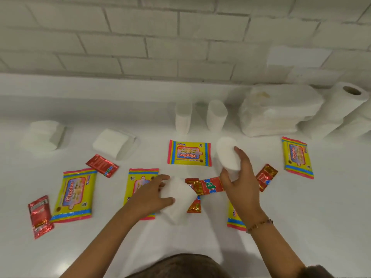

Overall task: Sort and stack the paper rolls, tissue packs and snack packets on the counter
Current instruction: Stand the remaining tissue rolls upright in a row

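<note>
My left hand [152,195] grips a white paper roll [178,199] lying on the counter, near the middle front. My right hand [241,177] holds another white paper roll [226,152] lifted a little above the counter. Two small paper rolls [182,117] stand upright further back. Several yellow tissue packs [189,153] lie flat across the counter, one half under my left hand and one under my right wrist. Red snack packets [210,184] lie between my hands, others at the left [102,165] and right [266,176].
A stack of white folded tissue packs [277,115] and big paper towel rolls [339,105] sit at the back right by the tiled wall. Two white paper bundles [112,143] lie at the left. The white counter [331,217] runs wide on both sides.
</note>
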`<move>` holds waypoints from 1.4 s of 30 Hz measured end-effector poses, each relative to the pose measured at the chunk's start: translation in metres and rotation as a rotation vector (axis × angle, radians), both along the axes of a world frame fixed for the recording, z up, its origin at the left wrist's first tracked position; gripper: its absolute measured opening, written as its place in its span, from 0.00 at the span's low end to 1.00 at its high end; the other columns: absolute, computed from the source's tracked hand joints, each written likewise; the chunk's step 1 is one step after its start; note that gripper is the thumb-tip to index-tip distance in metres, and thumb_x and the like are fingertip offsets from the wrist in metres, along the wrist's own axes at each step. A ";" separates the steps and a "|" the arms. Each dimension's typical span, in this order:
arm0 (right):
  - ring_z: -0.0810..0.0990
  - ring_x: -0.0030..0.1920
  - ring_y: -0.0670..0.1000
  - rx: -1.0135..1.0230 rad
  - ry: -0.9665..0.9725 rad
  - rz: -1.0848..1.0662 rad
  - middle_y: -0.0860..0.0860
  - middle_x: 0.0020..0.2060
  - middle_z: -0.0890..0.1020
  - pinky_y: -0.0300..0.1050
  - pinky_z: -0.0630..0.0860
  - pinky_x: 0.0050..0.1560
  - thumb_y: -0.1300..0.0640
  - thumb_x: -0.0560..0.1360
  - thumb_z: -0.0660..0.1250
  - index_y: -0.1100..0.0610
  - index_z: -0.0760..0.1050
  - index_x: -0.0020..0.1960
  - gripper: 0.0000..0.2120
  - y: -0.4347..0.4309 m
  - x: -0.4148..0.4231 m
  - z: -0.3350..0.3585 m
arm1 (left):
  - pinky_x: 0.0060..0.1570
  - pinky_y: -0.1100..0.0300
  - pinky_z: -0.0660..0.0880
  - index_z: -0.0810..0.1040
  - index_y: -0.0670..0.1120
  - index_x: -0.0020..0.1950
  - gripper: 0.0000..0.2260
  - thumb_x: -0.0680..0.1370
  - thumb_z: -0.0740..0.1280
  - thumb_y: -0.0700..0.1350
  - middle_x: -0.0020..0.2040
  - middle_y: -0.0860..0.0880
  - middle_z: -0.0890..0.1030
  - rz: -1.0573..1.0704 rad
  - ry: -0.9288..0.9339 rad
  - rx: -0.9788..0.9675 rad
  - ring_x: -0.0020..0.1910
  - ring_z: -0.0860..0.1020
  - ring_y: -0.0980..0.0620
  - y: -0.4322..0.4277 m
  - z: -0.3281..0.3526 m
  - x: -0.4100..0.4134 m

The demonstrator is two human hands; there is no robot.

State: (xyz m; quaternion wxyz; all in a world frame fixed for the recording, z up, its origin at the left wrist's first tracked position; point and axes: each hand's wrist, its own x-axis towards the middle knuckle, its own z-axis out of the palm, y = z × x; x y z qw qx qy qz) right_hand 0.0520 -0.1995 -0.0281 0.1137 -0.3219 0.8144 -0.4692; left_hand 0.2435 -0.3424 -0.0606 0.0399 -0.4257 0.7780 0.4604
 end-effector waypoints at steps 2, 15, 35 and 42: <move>0.72 0.63 0.51 -0.005 -0.042 0.057 0.45 0.68 0.68 0.52 0.79 0.57 0.55 0.73 0.66 0.41 0.57 0.69 0.29 -0.013 0.009 -0.001 | 0.51 0.61 0.74 0.62 0.58 0.68 0.33 0.67 0.73 0.51 0.57 0.53 0.75 0.008 0.011 0.027 0.53 0.76 0.54 0.000 -0.001 0.002; 0.76 0.57 0.52 -0.105 -0.041 0.127 0.46 0.65 0.71 0.46 0.80 0.52 0.56 0.73 0.67 0.39 0.58 0.67 0.29 -0.107 -0.003 0.034 | 0.50 0.52 0.77 0.71 0.47 0.58 0.26 0.63 0.75 0.42 0.54 0.45 0.79 0.384 0.299 0.161 0.50 0.78 0.48 -0.081 0.037 -0.003; 0.77 0.58 0.52 -0.082 0.032 0.118 0.46 0.67 0.70 0.43 0.77 0.53 0.56 0.72 0.66 0.46 0.58 0.70 0.30 -0.239 -0.035 0.028 | 0.48 0.62 0.68 0.70 0.43 0.52 0.25 0.61 0.77 0.35 0.47 0.49 0.71 0.877 0.618 -0.265 0.46 0.72 0.49 -0.197 -0.002 -0.123; 0.76 0.59 0.53 -0.022 0.044 0.076 0.48 0.68 0.69 0.39 0.73 0.49 0.50 0.70 0.70 0.46 0.50 0.73 0.39 -0.234 -0.036 0.031 | 0.54 0.61 0.69 0.64 0.42 0.66 0.41 0.58 0.81 0.42 0.58 0.45 0.72 0.808 0.568 -0.231 0.56 0.73 0.47 -0.193 -0.013 -0.116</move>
